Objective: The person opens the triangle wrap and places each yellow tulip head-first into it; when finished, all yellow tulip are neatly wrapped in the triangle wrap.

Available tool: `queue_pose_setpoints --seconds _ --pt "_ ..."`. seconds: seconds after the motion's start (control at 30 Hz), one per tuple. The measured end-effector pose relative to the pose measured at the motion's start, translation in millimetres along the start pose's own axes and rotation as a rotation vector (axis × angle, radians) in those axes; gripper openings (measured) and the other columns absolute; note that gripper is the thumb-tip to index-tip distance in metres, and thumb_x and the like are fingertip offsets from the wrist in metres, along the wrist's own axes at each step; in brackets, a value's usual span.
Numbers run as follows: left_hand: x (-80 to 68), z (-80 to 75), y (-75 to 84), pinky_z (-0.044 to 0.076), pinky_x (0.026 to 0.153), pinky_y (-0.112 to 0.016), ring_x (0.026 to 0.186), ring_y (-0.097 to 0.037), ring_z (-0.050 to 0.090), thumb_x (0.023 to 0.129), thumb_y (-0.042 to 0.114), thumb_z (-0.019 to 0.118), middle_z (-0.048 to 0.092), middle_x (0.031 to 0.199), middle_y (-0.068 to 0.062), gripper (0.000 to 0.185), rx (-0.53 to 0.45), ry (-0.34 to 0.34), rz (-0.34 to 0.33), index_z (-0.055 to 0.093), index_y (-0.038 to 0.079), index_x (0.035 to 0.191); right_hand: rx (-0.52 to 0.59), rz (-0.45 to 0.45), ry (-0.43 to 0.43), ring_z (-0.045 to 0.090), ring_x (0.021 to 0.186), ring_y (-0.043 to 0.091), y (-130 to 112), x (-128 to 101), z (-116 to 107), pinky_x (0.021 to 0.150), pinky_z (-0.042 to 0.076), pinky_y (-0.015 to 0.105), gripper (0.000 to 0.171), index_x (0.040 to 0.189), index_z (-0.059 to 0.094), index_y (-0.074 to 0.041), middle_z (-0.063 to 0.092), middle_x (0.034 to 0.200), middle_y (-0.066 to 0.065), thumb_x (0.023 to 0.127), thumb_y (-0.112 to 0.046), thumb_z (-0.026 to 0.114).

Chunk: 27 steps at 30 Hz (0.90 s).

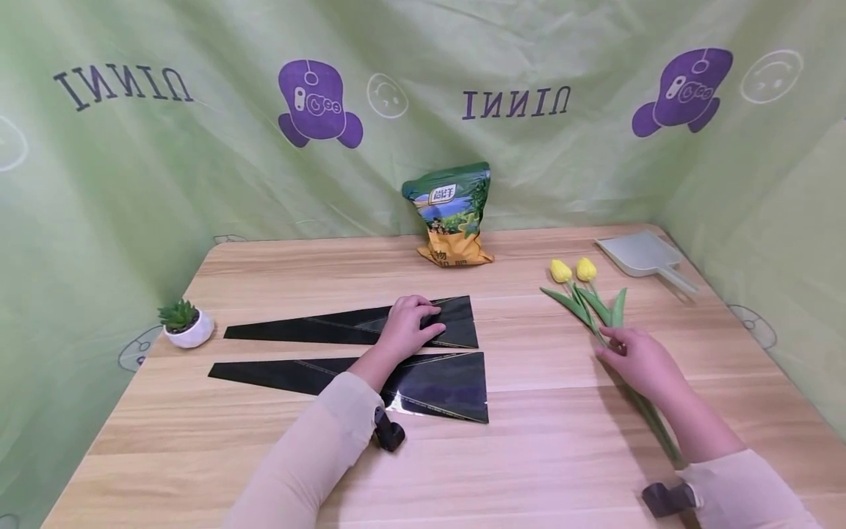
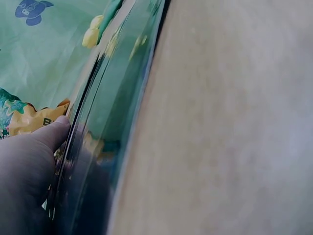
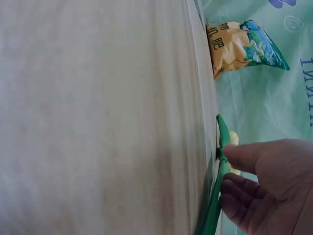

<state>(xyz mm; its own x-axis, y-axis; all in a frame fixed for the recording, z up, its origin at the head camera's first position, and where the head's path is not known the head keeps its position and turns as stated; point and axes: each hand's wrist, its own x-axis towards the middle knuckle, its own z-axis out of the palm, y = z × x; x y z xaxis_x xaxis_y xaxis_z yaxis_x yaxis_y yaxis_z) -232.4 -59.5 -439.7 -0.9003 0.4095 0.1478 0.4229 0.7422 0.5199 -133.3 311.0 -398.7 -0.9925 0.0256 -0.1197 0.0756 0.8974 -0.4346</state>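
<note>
Two black glossy tapered plastic flower sleeves lie flat, one behind the other, their wide ends to the right. On the far sleeve (image 1: 459, 319) rests my left hand (image 1: 408, 327), fingers bent loosely, thumb toward its wide end. The near sleeve (image 1: 443, 382) passes under my left wrist. In the left wrist view, the thumb (image 2: 54, 133) touches a sleeve's edge; the other fingers are hidden. To the right, my right hand (image 1: 641, 361) pinches the green stems of two yellow tulips (image 1: 573, 270) between thumb and fingers. The right wrist view shows the thumb (image 3: 242, 154) against the stems.
An upright green and orange bag (image 1: 452, 220) stands at the back of the wooden table (image 1: 548, 455). A grey dustpan (image 1: 640, 253) lies at the back right. At the left edge sits a succulent in a white pot (image 1: 190, 332). Green printed cloth surrounds the table.
</note>
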Motion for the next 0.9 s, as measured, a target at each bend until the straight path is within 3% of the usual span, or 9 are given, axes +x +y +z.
queue_pose_setpoints --seconds 0.27,0.6,0.77,0.9 --pt "-0.3 3.8 0.4 0.037 0.107 -0.045 0.121 -0.029 0.05 0.091 0.03 0.069 0.062 0.124 -0.008 0.035 -0.008 0.023 -0.008 0.071 0.01 0.12 -0.076 0.029 -0.044 0.056 0.077 0.026 0.2 2.4 0.3 0.069 0.048 0.041 0.048 0.129 0.055 0.012 0.065 0.089 0.017 0.093 -0.019 0.063" --pt "-2.0 5.7 -1.0 0.039 0.104 -0.044 0.115 -0.027 0.053 0.092 0.03 0.069 0.064 0.118 -0.008 0.03 -0.037 0.068 -0.004 0.074 0.01 0.114 -0.086 0.076 -0.05 0.058 0.079 0.029 -4.9 4.1 1.1 0.071 0.05 0.045 0.039 0.125 0.056 0.013 0.066 0.096 0.025 0.093 -0.01 0.058" --pt "-2.5 5.7 -0.8 0.041 0.102 -0.044 0.113 -0.027 0.054 0.092 0.028 0.069 0.065 0.115 -0.007 0.027 -0.028 0.083 0.008 0.075 0.011 0.111 -0.025 0.066 -0.039 0.056 0.078 0.027 -8.0 3.4 0.1 0.067 0.047 0.037 0.04 0.124 0.056 0.012 0.065 0.09 0.019 0.092 -0.011 0.056" --pt "-2.1 3.9 1.2 0.042 0.101 -0.041 0.112 -0.026 0.055 0.092 0.027 0.068 0.066 0.113 -0.006 0.023 0.023 0.08 0.017 0.077 0.012 0.108 0.096 0.052 -0.035 0.051 0.071 0.02 -16.0 4.0 -5.0 0.057 0.04 0.028 0.043 0.129 0.053 0.01 0.059 0.085 0.011 0.095 -0.015 0.053"
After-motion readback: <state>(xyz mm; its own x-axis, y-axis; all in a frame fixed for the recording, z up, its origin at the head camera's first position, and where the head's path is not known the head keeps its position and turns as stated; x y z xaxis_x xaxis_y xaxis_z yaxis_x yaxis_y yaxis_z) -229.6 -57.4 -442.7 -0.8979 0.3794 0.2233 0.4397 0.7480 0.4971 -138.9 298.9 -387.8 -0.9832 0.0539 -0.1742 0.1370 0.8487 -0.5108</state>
